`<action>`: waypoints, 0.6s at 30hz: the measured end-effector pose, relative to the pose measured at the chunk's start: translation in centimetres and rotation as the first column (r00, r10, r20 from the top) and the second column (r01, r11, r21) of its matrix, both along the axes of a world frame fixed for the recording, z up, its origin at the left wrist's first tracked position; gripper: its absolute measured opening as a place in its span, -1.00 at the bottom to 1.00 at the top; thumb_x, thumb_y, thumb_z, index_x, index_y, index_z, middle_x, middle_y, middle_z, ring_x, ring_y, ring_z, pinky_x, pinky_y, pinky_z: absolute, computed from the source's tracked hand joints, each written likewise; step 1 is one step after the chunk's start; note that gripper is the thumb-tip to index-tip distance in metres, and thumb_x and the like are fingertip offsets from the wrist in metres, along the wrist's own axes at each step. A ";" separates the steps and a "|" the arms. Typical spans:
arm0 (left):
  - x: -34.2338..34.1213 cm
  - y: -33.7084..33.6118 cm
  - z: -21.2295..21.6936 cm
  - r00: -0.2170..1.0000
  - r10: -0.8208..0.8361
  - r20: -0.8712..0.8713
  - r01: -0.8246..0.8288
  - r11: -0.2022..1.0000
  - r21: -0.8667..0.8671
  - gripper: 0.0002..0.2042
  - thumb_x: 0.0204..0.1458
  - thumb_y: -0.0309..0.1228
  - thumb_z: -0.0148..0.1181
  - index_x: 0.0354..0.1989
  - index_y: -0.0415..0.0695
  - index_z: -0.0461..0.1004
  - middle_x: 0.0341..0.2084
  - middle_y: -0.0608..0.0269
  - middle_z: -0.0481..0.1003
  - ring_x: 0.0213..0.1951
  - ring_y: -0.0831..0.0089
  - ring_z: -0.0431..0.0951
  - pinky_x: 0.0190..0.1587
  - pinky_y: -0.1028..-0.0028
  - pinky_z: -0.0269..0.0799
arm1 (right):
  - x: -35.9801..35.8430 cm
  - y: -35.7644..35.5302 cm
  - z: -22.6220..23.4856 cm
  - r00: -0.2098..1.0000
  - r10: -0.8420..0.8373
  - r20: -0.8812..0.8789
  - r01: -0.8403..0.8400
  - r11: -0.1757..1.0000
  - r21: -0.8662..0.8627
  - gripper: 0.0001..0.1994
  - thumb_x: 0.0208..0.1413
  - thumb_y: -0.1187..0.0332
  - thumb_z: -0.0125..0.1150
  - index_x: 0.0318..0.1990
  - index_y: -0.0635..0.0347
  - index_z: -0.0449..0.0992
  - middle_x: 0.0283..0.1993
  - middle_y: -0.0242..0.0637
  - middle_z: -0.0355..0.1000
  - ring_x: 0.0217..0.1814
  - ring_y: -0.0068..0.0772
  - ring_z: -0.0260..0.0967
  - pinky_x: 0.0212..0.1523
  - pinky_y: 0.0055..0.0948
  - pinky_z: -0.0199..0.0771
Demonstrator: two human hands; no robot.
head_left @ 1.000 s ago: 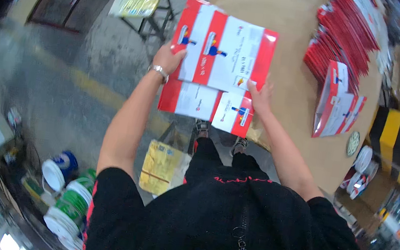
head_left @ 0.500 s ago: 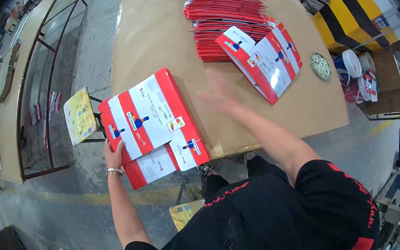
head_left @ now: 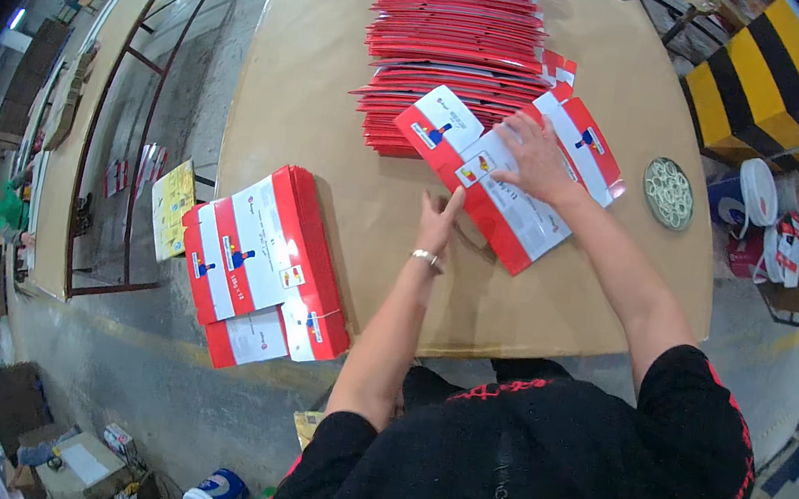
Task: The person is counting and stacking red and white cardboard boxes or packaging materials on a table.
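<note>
A flat red-and-white printed carton blank [head_left: 531, 229] lies at an angle on the table in front of a long row of folded cartons [head_left: 454, 30]. My right hand [head_left: 536, 158] rests on its upper face, fingers spread. By the near left edge of that carton is my left hand [head_left: 437, 222], thumb and fingers apart, the fingertips at the edge; whether they touch it I cannot tell. Farther left, a stack of similar cartons [head_left: 254, 241] sits at the table's near left edge, partly overhanging it, with no hand on it.
The brown-topped table [head_left: 313, 66] has a round dish of pale rings [head_left: 667, 194] on its right side. Beyond stand a yellow-and-black striped block [head_left: 770, 81] and buckets [head_left: 756, 191]. A metal-framed table [head_left: 115, 111] and a person in green [head_left: 9, 208] are at left.
My left hand has left the carton stack and moved right to the single carton. My right hand has come down onto that carton. The view has shifted.
</note>
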State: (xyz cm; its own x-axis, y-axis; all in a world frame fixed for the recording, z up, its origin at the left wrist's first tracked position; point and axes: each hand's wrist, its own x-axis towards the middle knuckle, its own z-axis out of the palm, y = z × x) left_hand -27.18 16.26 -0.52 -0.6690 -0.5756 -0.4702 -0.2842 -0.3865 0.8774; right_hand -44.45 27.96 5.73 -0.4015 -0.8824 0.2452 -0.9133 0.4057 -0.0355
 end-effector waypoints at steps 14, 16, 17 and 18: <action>10.3 8.4 -3.4 0.835 0.550 -0.024 -0.549 0.835 0.033 -0.78 0.05 -0.48 0.14 -0.12 -0.23 0.41 -0.24 0.25 0.49 -0.24 0.54 0.46 -0.17 0.49 0.39 | -6.0 -5.0 -0.9 0.997 0.074 0.011 -0.075 0.989 0.127 0.16 -0.42 -0.01 0.47 0.34 0.03 -0.19 0.05 -0.06 0.21 0.06 -0.13 0.21 -0.04 -0.17 0.31; 11.2 8.6 -3.7 0.808 0.589 -0.023 -0.589 0.808 0.002 -0.77 0.06 -0.47 0.13 -0.10 -0.23 0.40 -0.23 0.24 0.49 -0.23 0.53 0.46 -0.15 0.50 0.39 | -5.2 -5.7 -0.5 0.994 0.041 0.099 -0.068 0.955 0.289 0.15 -0.40 0.00 0.47 0.35 0.00 -0.20 0.05 -0.05 0.21 0.06 -0.12 0.22 -0.08 -0.17 0.35; 11.3 8.4 -4.0 0.799 0.597 -0.065 -0.596 0.802 0.034 -0.76 0.06 -0.48 0.12 -0.09 -0.23 0.39 -0.21 0.23 0.48 -0.23 0.53 0.46 -0.15 0.50 0.39 | -5.5 -6.0 -0.8 0.991 0.093 0.101 -0.116 0.959 0.260 0.12 -0.36 0.04 0.45 0.35 0.05 -0.19 0.03 -0.04 0.24 0.03 -0.10 0.25 -0.08 -0.19 0.39; 11.0 8.4 -4.1 0.791 0.602 -0.110 -0.597 0.799 0.071 -0.75 0.07 -0.48 0.12 -0.07 -0.23 0.37 -0.20 0.23 0.48 -0.23 0.52 0.46 -0.15 0.50 0.39 | -6.4 -6.1 -0.6 0.991 0.097 0.096 -0.119 0.957 0.264 0.12 -0.36 0.04 0.45 0.35 0.05 -0.19 0.03 -0.04 0.24 0.03 -0.10 0.25 -0.08 -0.19 0.39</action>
